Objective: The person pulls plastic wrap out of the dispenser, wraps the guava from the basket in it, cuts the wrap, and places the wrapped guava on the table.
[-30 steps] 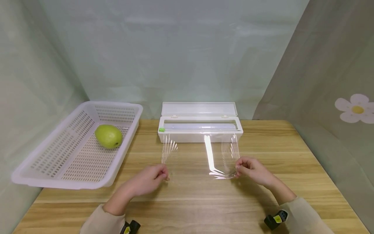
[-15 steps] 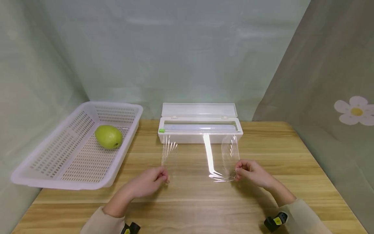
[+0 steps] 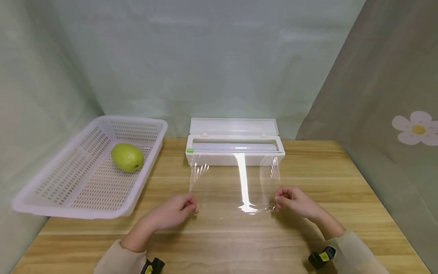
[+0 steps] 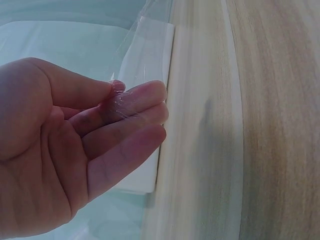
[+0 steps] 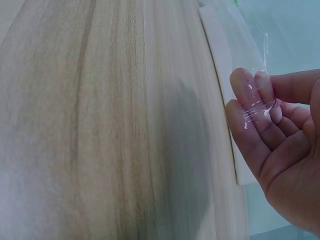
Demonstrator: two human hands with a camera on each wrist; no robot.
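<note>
A clear sheet of plastic wrap (image 3: 222,190) stretches toward me from the front of a white wrap dispenser box (image 3: 219,158), whose lid stands up at the back. Inside the box lies the wrap roll (image 3: 236,147). My left hand (image 3: 176,211) pinches the sheet's near left corner between thumb and index finger, as the left wrist view also shows. At the near right corner, my right hand (image 3: 295,201) pinches the film the same way; in the right wrist view some film clings over its fingers (image 5: 243,82). A small green piece (image 3: 189,150) sits at the box's left end.
To the left stands a white slotted plastic basket (image 3: 140,190) with a green, mango-like fruit (image 3: 127,157) in it. Everything rests on a wood-grain table (image 3: 219,247). Pale cloth walls (image 3: 219,68) close in the back and both sides.
Both hands stay almost in place, still pinching the film. The sheet's near edge has straightened and lies slightly nearer to me, and the bright reflection on it has shifted.
</note>
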